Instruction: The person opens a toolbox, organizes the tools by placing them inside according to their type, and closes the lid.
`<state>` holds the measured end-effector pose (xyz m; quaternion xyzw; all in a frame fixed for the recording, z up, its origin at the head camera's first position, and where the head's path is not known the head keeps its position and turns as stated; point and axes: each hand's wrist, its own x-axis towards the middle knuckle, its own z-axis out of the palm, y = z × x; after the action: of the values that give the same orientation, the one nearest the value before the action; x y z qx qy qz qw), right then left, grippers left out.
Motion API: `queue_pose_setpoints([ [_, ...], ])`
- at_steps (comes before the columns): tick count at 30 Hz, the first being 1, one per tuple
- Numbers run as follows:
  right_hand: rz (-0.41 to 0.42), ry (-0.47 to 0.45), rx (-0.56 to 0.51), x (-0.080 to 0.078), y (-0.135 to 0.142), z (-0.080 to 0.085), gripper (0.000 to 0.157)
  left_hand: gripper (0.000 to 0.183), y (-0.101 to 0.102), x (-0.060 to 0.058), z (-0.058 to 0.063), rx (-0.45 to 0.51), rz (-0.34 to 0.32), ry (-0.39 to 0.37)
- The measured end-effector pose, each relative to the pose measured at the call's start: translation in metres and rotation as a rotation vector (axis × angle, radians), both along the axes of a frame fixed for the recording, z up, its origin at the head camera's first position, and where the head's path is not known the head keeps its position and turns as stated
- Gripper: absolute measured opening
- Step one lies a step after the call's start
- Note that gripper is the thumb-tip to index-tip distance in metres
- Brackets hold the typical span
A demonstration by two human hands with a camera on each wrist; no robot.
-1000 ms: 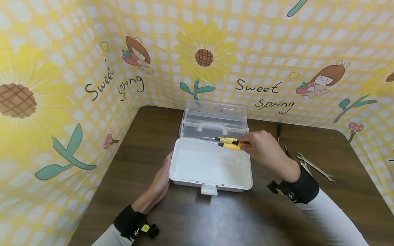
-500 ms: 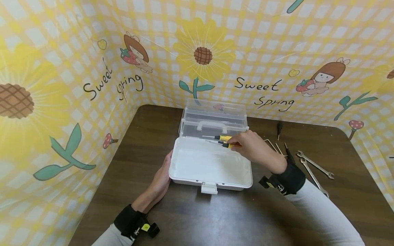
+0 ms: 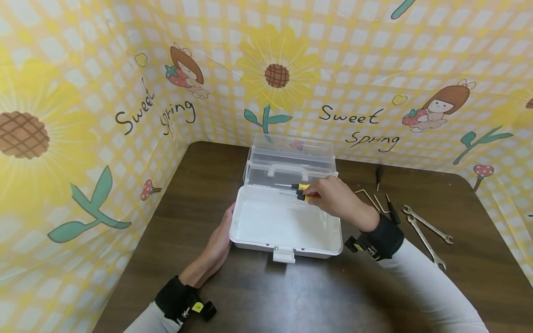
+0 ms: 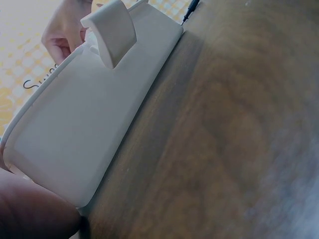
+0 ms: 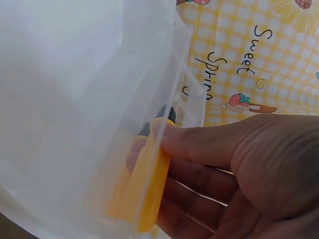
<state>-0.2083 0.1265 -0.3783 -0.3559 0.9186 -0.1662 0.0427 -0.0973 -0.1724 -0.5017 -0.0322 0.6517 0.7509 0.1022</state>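
Observation:
A white toolbox stands on the table with its clear lid tipped back and its front latch raised. My left hand rests along the box's left side; the left wrist view shows part of that hand at the box's corner. Over the rear of the box, my right hand pinches yellow-handled screwdrivers, their thin shafts pointing left. In the right wrist view, thumb and fingers hold the yellow handles, partly seen through the translucent plastic. Their exact number is unclear.
Right of the box lie two wrenches, bent hex keys and two black-handled screwdrivers. A patterned yellow cloth hangs behind the dark wooden table and along its left.
My right hand has moved left over the box with the screwdrivers, mostly in the first half second. The left hand and the box stay in place.

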Motion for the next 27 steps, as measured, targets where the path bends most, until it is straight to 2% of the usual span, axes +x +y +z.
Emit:
queue_pose_setpoints([
  [5,-0.014,0.019,-0.025,-0.002,-0.001,-0.006,0.016,0.072,0.000,0.000,0.000,0.001,0.006,-0.002],
  [15,-0.115,0.042,-0.021,0.000,-0.004,-0.013,0.021,0.074,0.000,-0.001,0.000,0.001,0.008,-0.005],
  [27,-0.099,0.105,-0.052,0.002,-0.004,-0.018,0.027,0.072,0.001,-0.001,0.000,-0.019,0.010,-0.013],
])
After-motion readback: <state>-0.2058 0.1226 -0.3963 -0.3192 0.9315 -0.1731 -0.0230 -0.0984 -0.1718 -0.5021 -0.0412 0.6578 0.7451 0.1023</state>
